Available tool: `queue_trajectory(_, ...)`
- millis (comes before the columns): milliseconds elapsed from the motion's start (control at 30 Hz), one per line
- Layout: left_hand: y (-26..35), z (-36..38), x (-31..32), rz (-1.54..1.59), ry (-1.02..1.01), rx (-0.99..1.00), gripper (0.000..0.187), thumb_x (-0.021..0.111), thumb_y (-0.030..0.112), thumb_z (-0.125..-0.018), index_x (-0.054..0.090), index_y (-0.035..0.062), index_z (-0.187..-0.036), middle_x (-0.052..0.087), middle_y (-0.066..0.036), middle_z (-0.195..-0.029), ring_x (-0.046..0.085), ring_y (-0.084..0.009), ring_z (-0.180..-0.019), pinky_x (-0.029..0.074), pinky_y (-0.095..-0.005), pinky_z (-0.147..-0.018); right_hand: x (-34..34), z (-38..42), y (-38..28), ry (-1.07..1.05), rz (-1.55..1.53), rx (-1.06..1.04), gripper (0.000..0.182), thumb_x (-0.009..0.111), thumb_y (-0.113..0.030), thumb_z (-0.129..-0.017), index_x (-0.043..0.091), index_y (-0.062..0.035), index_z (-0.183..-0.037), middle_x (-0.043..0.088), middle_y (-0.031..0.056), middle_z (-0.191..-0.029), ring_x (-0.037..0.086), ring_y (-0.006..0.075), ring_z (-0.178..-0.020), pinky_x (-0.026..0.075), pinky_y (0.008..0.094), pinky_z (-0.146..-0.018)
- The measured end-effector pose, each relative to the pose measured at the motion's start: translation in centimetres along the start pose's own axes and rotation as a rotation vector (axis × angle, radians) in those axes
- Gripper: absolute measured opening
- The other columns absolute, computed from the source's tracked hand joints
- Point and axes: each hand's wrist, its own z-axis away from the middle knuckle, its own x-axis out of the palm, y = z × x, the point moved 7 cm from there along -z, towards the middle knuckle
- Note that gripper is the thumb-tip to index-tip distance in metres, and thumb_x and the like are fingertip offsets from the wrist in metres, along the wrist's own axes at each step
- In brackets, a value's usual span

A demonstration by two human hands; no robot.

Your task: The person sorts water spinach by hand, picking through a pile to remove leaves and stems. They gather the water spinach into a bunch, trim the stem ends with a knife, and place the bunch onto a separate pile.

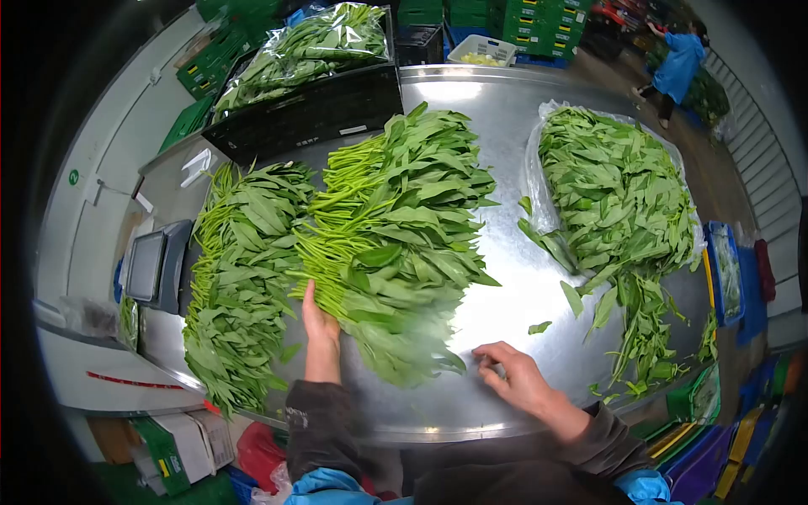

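My left hand (pixel 321 330) is closed round the stem ends of a bunch of water spinach (pixel 383 316) at the near end of the middle pile, its fingers partly hidden under the stems. The bunch's leafy tips point right and are smeared by motion. My right hand (pixel 523 380) hovers above the metal table (pixel 497 412), right of those tips, fingers loosely curled and apart with nothing seen in them. Behind the bunch, the middle pile of water spinach (pixel 412 185) lies with stems to the left. Another leafy pile (pixel 248 278) lies left of my left hand.
On the right, loose greens (pixel 614 185) sit on a clear plastic bag. A black crate (pixel 311 109) with bagged greens stands at the back left. A scale (pixel 158 265) is at the left edge. Beyond the table, a person in blue (pixel 680 63) is near green crates (pixel 539 29).
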Motion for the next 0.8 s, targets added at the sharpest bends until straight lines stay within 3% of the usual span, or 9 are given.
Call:
queue_trajectory(67,-0.3,1.4,-1.3,-0.053,0.128,0.044,0.048,0.065,0.015,-0.085,0.048,-0.0011,-0.127,0.055,-0.012,-0.126,0.054,-0.0312,-0.112,0.043,-0.0423,-0.098,1.3,1.1,-0.1,-0.161,0.114,0.016,0.029,0.063,-0.013,-0.083,0.06,-0.0054,-0.111,0.063,0.0149,-0.105,0.065,0.0283,-0.087,0.051,0.0379,-0.076)
queue_trajectory(233,0.7,4.4,-1.5,-0.307,0.213,0.188,0.04,0.064,0.008,-0.085,0.052,-0.0038,-0.122,0.057,-0.016,-0.119,0.055,-0.0269,-0.11,0.043,-0.0384,-0.095,1.4,2.0,2.0,-0.175,0.282,-0.005,0.025,0.06,-0.017,-0.085,0.062,-0.0076,-0.109,0.065,0.0137,-0.094,0.064,0.0312,-0.083,0.051,0.04,-0.072)
queue_trajectory(333,3.2,7.0,-0.2,-0.7,0.494,0.449,0.041,0.062,0.008,-0.087,0.05,-0.0045,-0.124,0.057,-0.013,-0.115,0.055,-0.0236,-0.106,0.042,-0.0343,-0.094,-0.3,2.7,3.9,-0.136,0.414,0.089,0.026,0.058,-0.018,-0.086,0.061,-0.0088,-0.11,0.066,0.0126,-0.087,0.064,0.0326,-0.078,0.05,0.0418,-0.069)
queue_trajectory(400,6.7,7.6,2.5,-1.009,0.412,1.017,0.042,0.062,0.007,-0.086,0.05,-0.0021,-0.125,0.059,-0.011,-0.116,0.057,-0.0207,-0.1,0.042,-0.0305,-0.09,-2.3,3.6,6.1,-0.058,0.537,0.283,0.029,0.057,-0.016,-0.086,0.059,-0.0095,-0.114,0.067,0.0118,-0.083,0.064,0.0335,-0.073,0.05,0.0434,-0.067)
queue_trajectory(500,9.1,2.0,4.9,-1.156,0.111,0.777,0.027,0.061,0.011,-0.088,0.061,0.0007,-0.113,0.065,-0.008,-0.099,0.059,-0.0158,-0.09,0.045,-0.0303,-0.082,-4.2,4.8,7.2,0.054,0.331,0.292,0.032,0.055,-0.013,-0.086,0.056,-0.0097,-0.118,0.067,0.0118,-0.086,0.064,0.0334,-0.075,0.05,0.0433,-0.067)
queue_trajectory(600,10.4,-0.6,11.2,-1.352,0.068,0.873,0.029,0.064,0.018,-0.087,0.064,-0.0017,-0.108,0.069,-0.011,-0.091,0.064,-0.0193,-0.08,0.048,-0.0324,-0.074,-3.9,5.6,7.0,0.026,0.323,0.248,0.029,0.055,-0.012,-0.086,0.059,-0.0097,-0.115,0.066,0.013,-0.094,0.064,0.0335,-0.083,0.051,0.0413,-0.073)
queue_trajectory(667,9.5,-3.9,13.6,-1.854,-0.02,0.872,0.025,0.061,0.02,-0.088,0.067,0.0004,-0.103,0.067,-0.016,-0.09,0.065,-0.0278,-0.084,0.05,-0.0406,-0.075,-2.7,6.3,6.8,-0.027,0.339,0.21,0.026,0.057,-0.015,-0.086,0.062,-0.0096,-0.11,0.066,0.0135,-0.1,0.064,0.033,-0.088,0.052,0.0395,-0.077)
queue_trajectory(767,8.0,-7.9,14.3,-2.185,-0.187,0.838,0.027,0.062,0.022,-0.086,0.067,0.0007,-0.102,0.067,-0.02,-0.092,0.063,-0.036,-0.088,0.05,-0.0444,-0.077,-1.0,6.5,6.0,-0.054,0.333,0.133,0.025,0.057,-0.016,-0.086,0.063,-0.0099,-0.11,0.066,0.0127,-0.102,0.064,0.0327,-0.089,0.052,0.0397,-0.077)
queue_trajectory(800,7.5,-9.3,14.3,-2.332,-0.2,0.676,0.029,0.064,0.023,-0.08,0.068,0.0003,-0.098,0.066,-0.022,-0.094,0.062,-0.0382,-0.09,0.05,-0.046,-0.078,-0.4,6.5,5.6,-0.048,0.324,0.125,0.024,0.057,-0.016,-0.087,0.063,-0.0103,-0.109,0.066,0.0124,-0.102,0.064,0.0329,-0.09,0.052,0.0395,-0.077)
